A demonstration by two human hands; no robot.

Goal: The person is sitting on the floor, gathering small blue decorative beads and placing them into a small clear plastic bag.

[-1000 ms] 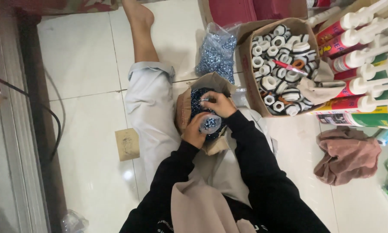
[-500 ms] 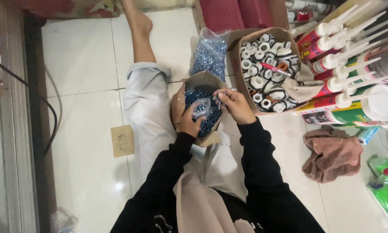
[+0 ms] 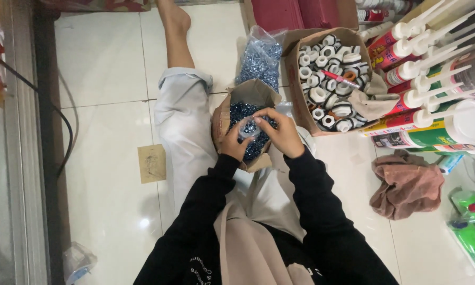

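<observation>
Both of my hands met over the open brown cardboard box (image 3: 248, 95) of small dark metal screws (image 3: 236, 112) that rested on my lap. My left hand (image 3: 232, 143) cupped a small clear plastic bag (image 3: 248, 128) from below, its fingers closed on it, and my right hand (image 3: 281, 132) pinched the bag's top edge, fingers curled tight. I sat on the white tiled floor (image 3: 105, 68) with one leg stretched out. Just beyond the box lay a clear plastic sack of silvery screws (image 3: 261, 58), and beside it stood a bigger cardboard carton (image 3: 296, 89) full of white plastic ring fittings (image 3: 327, 79). Sealant tubes (image 3: 422, 84) lay to my right, near a crumpled brown rag (image 3: 409, 184).
</observation>
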